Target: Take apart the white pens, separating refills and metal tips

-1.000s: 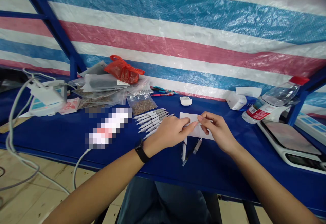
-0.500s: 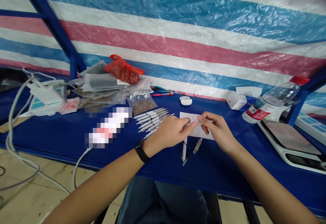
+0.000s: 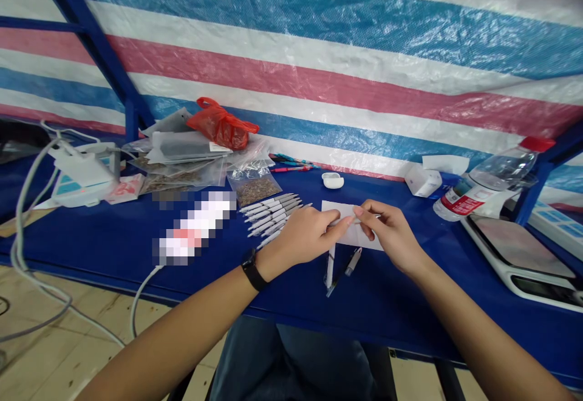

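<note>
My left hand (image 3: 303, 237) and my right hand (image 3: 392, 234) meet above a white paper sheet (image 3: 370, 240) on the blue table (image 3: 392, 304). Their fingertips pinch a thin white rod (image 3: 345, 221), too small to identify fully. Left of my left hand lies a neat row of several white pens (image 3: 272, 214). Below the sheet are a white pen (image 3: 330, 267) and a grey-tipped pen (image 3: 353, 262), with a dark slender refill (image 3: 338, 278) beside them. My hands hide the middle of the sheet.
Toward the back stand a red plastic bag (image 3: 221, 124), clear bags of dried plant matter (image 3: 252, 186), and a small white dish (image 3: 332, 180). A water bottle (image 3: 494, 176) and a flat scale (image 3: 517, 252) stand right. White cables (image 3: 31, 225) hang left.
</note>
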### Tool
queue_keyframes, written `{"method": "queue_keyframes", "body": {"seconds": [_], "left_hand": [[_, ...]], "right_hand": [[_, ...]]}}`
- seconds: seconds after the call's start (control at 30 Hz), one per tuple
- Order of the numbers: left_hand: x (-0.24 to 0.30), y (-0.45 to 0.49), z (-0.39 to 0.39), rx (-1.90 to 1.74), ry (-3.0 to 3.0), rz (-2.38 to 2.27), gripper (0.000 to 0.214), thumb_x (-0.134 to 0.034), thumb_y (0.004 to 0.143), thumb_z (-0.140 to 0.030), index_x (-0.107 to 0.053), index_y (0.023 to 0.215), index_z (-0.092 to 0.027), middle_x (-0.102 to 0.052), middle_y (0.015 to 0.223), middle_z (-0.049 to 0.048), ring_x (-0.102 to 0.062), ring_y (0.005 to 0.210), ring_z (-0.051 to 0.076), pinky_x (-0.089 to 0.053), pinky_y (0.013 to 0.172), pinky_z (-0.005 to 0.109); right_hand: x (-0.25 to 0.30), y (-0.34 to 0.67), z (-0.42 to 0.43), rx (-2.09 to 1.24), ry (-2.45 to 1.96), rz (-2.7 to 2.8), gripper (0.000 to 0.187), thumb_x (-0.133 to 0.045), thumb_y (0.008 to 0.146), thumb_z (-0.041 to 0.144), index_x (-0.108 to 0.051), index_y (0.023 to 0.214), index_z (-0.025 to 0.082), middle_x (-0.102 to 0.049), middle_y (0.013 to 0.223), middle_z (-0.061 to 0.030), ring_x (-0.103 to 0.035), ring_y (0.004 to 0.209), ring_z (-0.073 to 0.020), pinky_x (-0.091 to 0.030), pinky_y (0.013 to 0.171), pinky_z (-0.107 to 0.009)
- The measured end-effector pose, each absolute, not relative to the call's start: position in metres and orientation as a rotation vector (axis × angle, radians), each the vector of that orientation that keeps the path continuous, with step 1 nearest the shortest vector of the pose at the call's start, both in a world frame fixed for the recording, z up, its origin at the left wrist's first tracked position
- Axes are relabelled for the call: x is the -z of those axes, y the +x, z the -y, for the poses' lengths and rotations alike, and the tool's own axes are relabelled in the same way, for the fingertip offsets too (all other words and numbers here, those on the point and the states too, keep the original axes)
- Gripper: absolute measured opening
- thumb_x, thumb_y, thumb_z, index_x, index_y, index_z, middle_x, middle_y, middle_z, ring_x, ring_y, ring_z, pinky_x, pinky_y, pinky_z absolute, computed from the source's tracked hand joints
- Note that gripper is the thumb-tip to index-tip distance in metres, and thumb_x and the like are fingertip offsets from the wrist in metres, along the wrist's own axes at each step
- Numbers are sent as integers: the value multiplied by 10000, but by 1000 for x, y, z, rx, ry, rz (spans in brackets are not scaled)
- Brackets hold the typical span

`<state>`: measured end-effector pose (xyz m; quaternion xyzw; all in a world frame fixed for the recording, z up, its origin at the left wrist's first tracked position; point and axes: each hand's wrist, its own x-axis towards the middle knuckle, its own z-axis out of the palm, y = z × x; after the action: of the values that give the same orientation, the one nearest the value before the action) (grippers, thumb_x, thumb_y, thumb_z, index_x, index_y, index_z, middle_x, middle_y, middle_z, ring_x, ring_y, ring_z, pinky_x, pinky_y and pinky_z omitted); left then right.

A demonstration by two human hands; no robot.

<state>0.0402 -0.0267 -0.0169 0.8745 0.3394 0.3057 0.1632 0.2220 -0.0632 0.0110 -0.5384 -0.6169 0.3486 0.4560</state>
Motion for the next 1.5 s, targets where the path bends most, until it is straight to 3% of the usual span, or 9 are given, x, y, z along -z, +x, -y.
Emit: {"method": "queue_keyframes", "body": {"seconds": [0.2,0.4,0.6,0.83,1.0,1.1,1.2,1.33,1.5], "left_hand": [[18,41,27,-862,2540,-952,506,-361,1064,-464,-381,625,-212,-397,481,-32,-408,463,134,-230,559,292],[1,25,18,-841,2617,-1217,479,-425,1025,-587,-550,751,-214,-503,527,-24,-536,528,165,-245,546,273],[-19,-6,6,-458,2613,-1721,372,-416,1040,-486,-650,951,-211,-658,674,39,-666,668,234,-322,558,257],[-19,-15,13,48,2645,-1826,360,-410,1037,-421,-689,1076,-197,-760,938,123,-729,868,310,-450,628,298],[-17,-6,22,-141,2758,-1892,308,-416,1009,-266,-696,1085,-165,-719,1065,172,-689,1036,339,-483,695,336],[-14,10,36,-283,2782,-1833,306,-422,1009,-299,-702,988,-177,-717,977,145,-692,976,309,-477,701,337],[-9,32,53,-164,2740,-1530,313,-469,993,-404,-693,904,-204,-722,836,87,-705,795,270,-447,631,331],[-2,53,64,16,2685,-1426,277,-487,949,-350,-697,881,-183,-739,814,113,-730,778,306,-416,573,330],[-4,54,60,137,2693,-1458,168,-530,836,-223,-687,866,-169,-754,814,127,-745,776,311,-408,559,318]], "right_hand": [[-9,223,64,-797,-1366,1548,646,-676,742,815,-530,549,216,-418,462,46,-369,448,-102,-310,451,-260],[-10,226,63,-739,-1336,1516,638,-628,786,817,-539,572,222,-446,493,33,-424,488,-124,-369,489,-268],[-9,242,59,-548,-1463,1582,598,-617,817,781,-549,616,222,-457,520,32,-397,497,-126,-301,483,-276],[-15,252,60,-334,-1509,1749,464,-561,937,568,-496,632,225,-480,573,19,-395,547,-135,-314,542,-289],[-22,255,63,-348,-1509,1865,355,-570,929,468,-538,671,226,-502,563,30,-412,513,-127,-311,543,-284],[-25,264,64,-578,-1458,2088,220,-622,887,387,-649,745,221,-559,598,25,-468,534,-132,-348,551,-268],[-25,268,66,-845,-1431,2289,80,-648,833,254,-714,834,209,-617,661,19,-535,574,-135,-390,568,-253],[-22,260,69,-955,-1421,2468,204,-639,767,100,-739,914,199,-667,755,10,-608,663,-147,-416,627,-254],[-22,247,74,-760,-1532,2587,248,-625,684,21,-713,841,192,-653,747,5,-560,655,-153,-375,632,-272]]}}
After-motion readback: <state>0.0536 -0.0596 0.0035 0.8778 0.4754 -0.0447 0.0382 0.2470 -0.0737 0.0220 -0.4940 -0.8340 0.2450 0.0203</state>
